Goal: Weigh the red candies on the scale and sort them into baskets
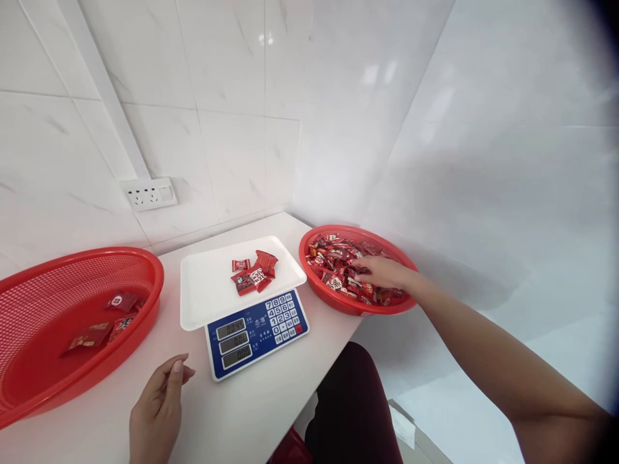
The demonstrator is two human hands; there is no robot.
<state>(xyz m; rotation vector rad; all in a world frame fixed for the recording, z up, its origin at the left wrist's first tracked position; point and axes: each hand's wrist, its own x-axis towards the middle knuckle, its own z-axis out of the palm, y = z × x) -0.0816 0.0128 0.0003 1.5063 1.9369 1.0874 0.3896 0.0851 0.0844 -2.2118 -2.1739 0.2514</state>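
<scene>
My right hand (382, 272) reaches into a red plastic basket (358, 310) full of small red-wrapped snack packets (333, 282). Its fingers stretch out over the packets and touch them, with the tips partly lost among the wrappers. In the middle stands a digital scale (258, 335) with a white tray (203, 283) and a blue keypad panel. Several red snack packets (256, 274) lie in a loose cluster on the tray. Just above the table, left of the scale, my left hand (158, 405) has its thumb and fingers drawn together, holding nothing that shows.
A larger red basket (87, 251) at the left holds several packets (89, 336). The white table (203, 422) meets a tiled wall with a power socket (149, 193). Another wall stands close on the right. My leg (355, 406) is beside the table's front edge.
</scene>
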